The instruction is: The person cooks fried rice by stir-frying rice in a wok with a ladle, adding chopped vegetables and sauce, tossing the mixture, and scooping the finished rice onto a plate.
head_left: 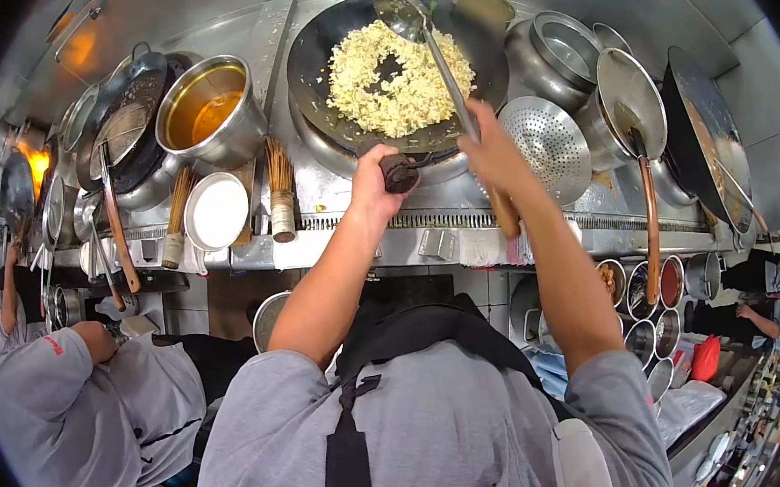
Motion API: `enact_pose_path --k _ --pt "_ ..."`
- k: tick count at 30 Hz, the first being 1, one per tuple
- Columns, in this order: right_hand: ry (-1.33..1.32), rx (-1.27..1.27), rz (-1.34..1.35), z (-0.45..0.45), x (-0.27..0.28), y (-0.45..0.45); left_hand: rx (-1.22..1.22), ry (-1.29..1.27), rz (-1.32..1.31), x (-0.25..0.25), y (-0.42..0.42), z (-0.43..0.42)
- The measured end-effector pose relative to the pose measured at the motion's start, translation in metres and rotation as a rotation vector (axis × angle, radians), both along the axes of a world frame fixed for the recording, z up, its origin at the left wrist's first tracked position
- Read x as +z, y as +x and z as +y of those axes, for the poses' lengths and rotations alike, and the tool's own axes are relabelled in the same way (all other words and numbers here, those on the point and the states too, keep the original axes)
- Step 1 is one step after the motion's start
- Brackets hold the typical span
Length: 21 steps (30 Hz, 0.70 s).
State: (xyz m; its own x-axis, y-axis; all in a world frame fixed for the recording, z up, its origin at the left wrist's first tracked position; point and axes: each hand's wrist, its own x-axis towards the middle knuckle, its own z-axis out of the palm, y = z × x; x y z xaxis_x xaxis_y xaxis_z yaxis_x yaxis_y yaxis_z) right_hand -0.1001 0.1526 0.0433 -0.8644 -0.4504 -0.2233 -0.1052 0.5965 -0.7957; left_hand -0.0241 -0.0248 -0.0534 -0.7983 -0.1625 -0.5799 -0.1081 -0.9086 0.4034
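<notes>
A large black wok (pixel 307 68) sits on the stove with pale yellow fried rice (pixel 366 95) spread in a ring, its dark bottom showing in the middle. My left hand (pixel 371 187) is closed around the wok's dark, thick handle (pixel 397 174) at the near rim. Fingers wrapped round the shaft, my right hand (pixel 496 153) holds a long ladle (pixel 447 74). Its metal bowl is at the far rim of the wok, above the rice, and its wooden end points down toward the counter edge. Some blur covers the right hand.
Left of the wok stand a pot of orange oil (pixel 199 112), bamboo brushes (pixel 280 188) and a white bowl (pixel 216 211). To the right are a perforated strainer (pixel 545 149), a wood-handled strainer (pixel 631 93) and another wok (pixel 694 130). A co-worker (pixel 96 403) stands close at left; flames (pixel 35 165) rise beyond.
</notes>
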Motion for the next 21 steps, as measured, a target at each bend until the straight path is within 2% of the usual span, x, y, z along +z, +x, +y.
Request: enact_pose_path --k 1,3,4,6,9,10,13,14,17,19,21 --pt "-0.039 0.035 0.191 0.017 -0.035 0.017 -0.002 -0.011 -0.004 0.002 0.002 0.001" --pt "0.090 0.003 0.274 0.046 -0.122 0.057 -0.006 -0.037 -0.007 0.009 0.003 0.004" --pt "0.051 -0.005 0.166 0.054 -0.127 0.079 -0.012 -0.030 -0.008 0.008 0.001 0.004" --pt "-0.032 0.018 0.152 0.069 -0.140 0.108 -0.019 -0.016 -0.015 -0.001 0.000 0.001" --pt "-0.012 0.042 0.058 0.088 -0.135 0.130 0.044 -0.034 -0.053 0.022 0.013 0.012" --pt "0.021 0.034 0.052 0.093 -0.140 0.136 0.094 -0.045 -0.068 0.035 0.027 0.023" --pt "-0.056 0.031 -0.004 0.113 -0.150 0.155 0.102 -0.064 -0.016 0.031 0.085 0.043" --pt "-0.072 0.052 0.041 0.118 -0.160 0.160 0.062 -0.103 0.038 0.019 0.111 0.048" --pt "-0.037 0.070 -0.053 0.136 -0.168 0.171 -0.037 -0.165 0.142 -0.009 0.195 0.064" --pt "-0.008 0.080 -0.023 0.143 -0.171 0.169 -0.122 -0.145 -0.002 -0.039 0.256 0.068" --pt "0.014 0.094 -0.058 0.146 -0.167 0.159 -0.174 -0.235 -0.171 -0.075 0.315 0.073"
